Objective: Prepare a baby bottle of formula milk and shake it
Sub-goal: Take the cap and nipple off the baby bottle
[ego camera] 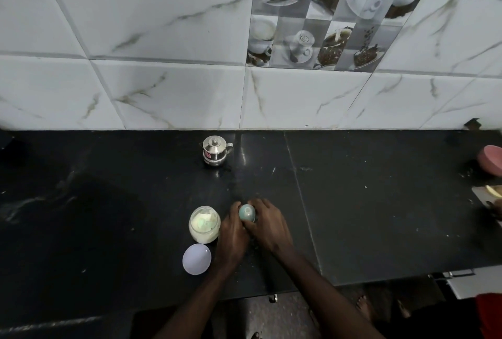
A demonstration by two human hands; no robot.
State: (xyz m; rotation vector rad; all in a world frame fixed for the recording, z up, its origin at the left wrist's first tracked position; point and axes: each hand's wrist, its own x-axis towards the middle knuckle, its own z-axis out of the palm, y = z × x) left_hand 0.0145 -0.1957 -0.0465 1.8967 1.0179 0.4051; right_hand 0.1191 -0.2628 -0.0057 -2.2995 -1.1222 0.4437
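Both hands close on the baby bottle (247,213), which stands on the black counter (380,202) between them. The left grip (234,230) wraps its near side and the right grip (267,226) curls over the far side, leaving only the teal top in view. The bottle's body and contents are hidden, so its fill cannot be told. Just left of the left grip stands the open formula jar (204,224), with its white lid (196,259) lying below that, nearer the person. A small steel pot (216,150) sits well beyond both grips, by the wall. The step looks like twisting the bottle's top, though whether on or off is unclear. The next move calls for one grip to steady the body while the other turns the top squarely.
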